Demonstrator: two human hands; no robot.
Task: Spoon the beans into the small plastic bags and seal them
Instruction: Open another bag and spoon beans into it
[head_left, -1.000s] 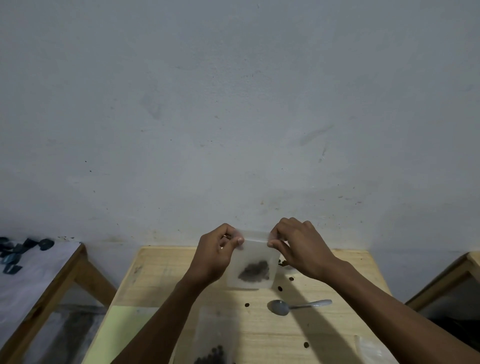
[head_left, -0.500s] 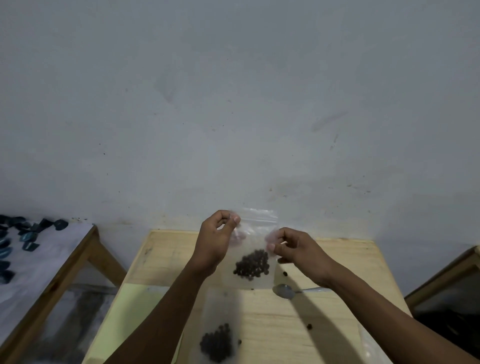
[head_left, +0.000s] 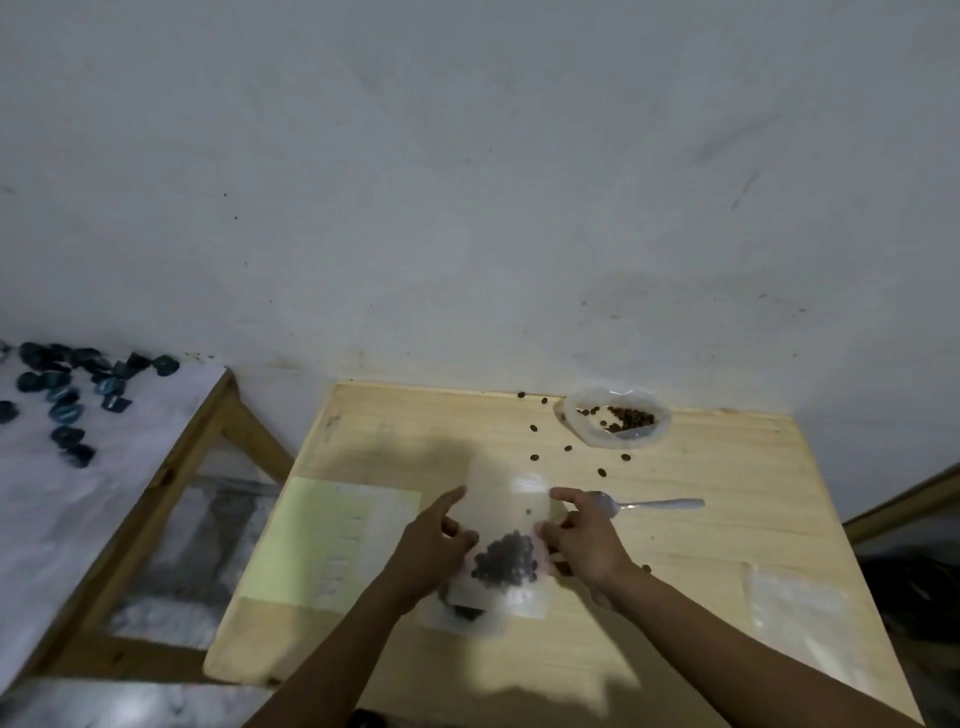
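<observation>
The small clear plastic bag (head_left: 506, 525) with dark beans (head_left: 506, 558) is lowered onto the pale wooden desk (head_left: 727, 545), just left of the metal spoon (head_left: 654, 504). It is lightly touched by left hand (head_left: 431, 551) and right hand (head_left: 587, 540); neither grip looks clenched. The zip strip should be checked fully pressed before release

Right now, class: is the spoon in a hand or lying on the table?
Lying on the table: the spoon rests there, beside the right hand, ungripped.
</observation>
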